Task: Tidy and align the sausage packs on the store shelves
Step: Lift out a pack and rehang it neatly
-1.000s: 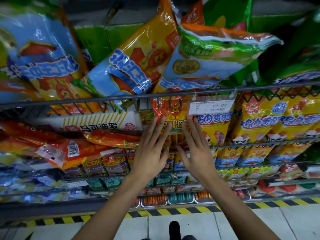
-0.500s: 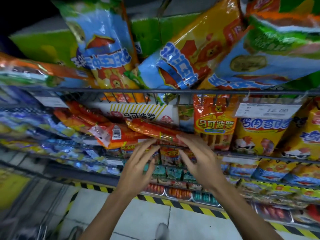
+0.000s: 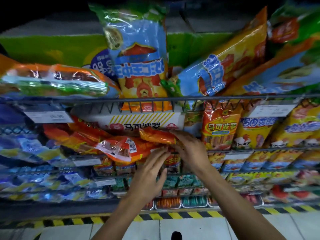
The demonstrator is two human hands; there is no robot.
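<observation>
Curling our right hand (image 3: 189,149) over the end of an orange sausage pack (image 3: 158,135), we hold it with thumb and fingers wrapped round its right tip. Our left hand (image 3: 149,174) sits just below, fingers straight and loosely spread, their tips touching the underside of a second orange pack with a barcode (image 3: 124,148) that lies tilted across the shelf. Both packs rest in a jumbled heap in front of a white striped carton (image 3: 142,121). To the right, an upright orange pack (image 3: 220,125) stands against the wire rail (image 3: 225,98). Larger blue and yellow bags (image 3: 140,66) lean on the shelf above.
</observation>
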